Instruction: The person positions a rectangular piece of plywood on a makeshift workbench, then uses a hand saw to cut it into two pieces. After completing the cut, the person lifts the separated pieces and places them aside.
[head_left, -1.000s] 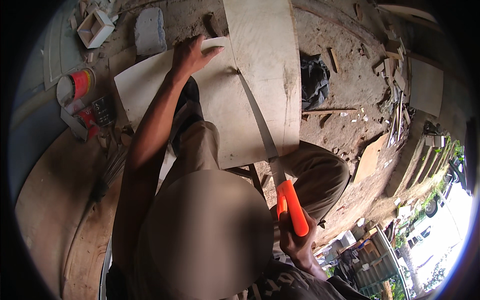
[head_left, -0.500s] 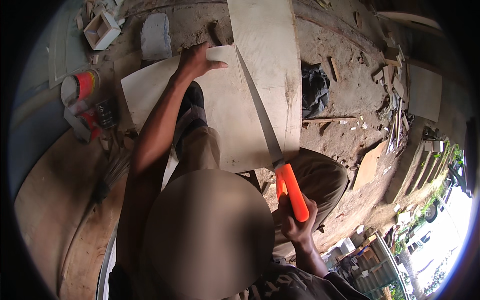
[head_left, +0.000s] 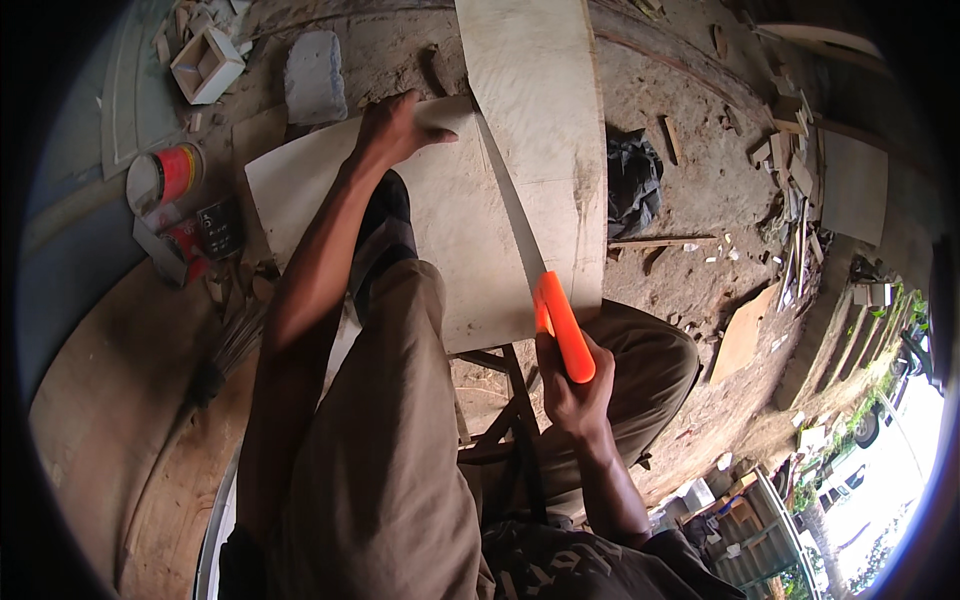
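Observation:
A pale plywood sheet [head_left: 430, 210] lies before me, with a cut running in from its far edge. My right hand [head_left: 578, 395] grips the orange handle of a handsaw [head_left: 563, 328]. The saw's toothed grey blade lies along the cut line, its tip near the far edge. My left hand [head_left: 393, 130] holds the sheet's far edge left of the cut, thumb on top and fingers mostly hidden beyond the edge. My left foot in a dark shoe [head_left: 388, 205] rests on the sheet, close to my left forearm.
Dark legs of a stand [head_left: 520, 420] show below the sheet. A tin with a red label [head_left: 176, 172], a small wooden box [head_left: 207, 65] and a pale block [head_left: 315, 78] lie left. On the right are a black plastic bag [head_left: 632, 182] and wood scraps [head_left: 795, 220].
My right hand has pushed the saw forward, away from me, so its handle now overlaps the sheet's near part. My left hand keeps its hold. My left thigh now shows.

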